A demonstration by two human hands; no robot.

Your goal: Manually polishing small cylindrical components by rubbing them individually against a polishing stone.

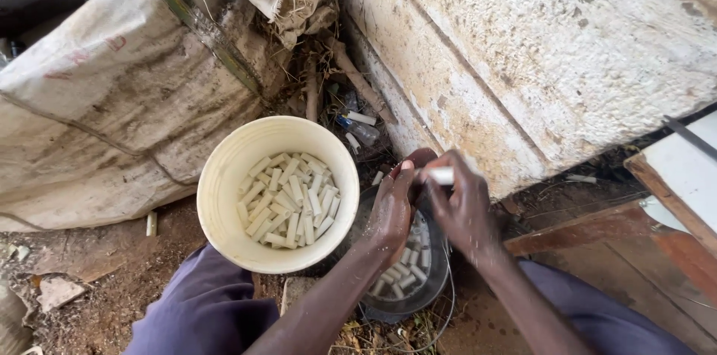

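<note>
Knees in dark blue trousers [202, 310] at bottom edge. Left hand [392, 209], fingers curled, touching a white stick [442, 175]; right hand [463, 209] pinching that stick at fingertips. Below both hands: dark bucket [407, 284] holding white cut pieces. Just left: cream bucket [278, 194] of similar pieces. Beyond: worn sack [119, 101], weathered whitewashed wall [538, 56].

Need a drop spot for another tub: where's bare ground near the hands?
Free: dirt left of the cream bucket, below the sack. Crowded: both hands over the dark bowl; litter along the wall.
</note>
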